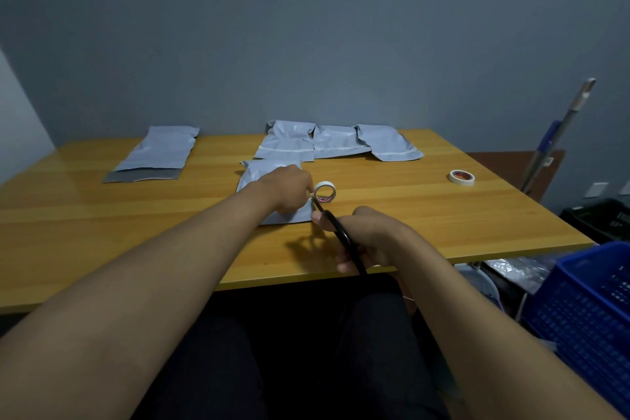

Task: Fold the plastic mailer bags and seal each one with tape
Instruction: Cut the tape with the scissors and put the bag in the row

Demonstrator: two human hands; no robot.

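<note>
My left hand (291, 189) pinches the tape roll (325, 192) up over the mailer bag (272, 194). My right hand (364, 235) grips scissors (341, 232) to snip it.

Two bare forearms, unsleeved from the lower frame edge to the wrists. Left hand (289, 189) and right hand (370, 237) ungloved; no rings, watch or bands visible on wrists or fingers. Lap at bottom centre clad in dark, near-black trousers (218, 368), plain fabric without visible pattern, seams or markings in the dim light.
</note>
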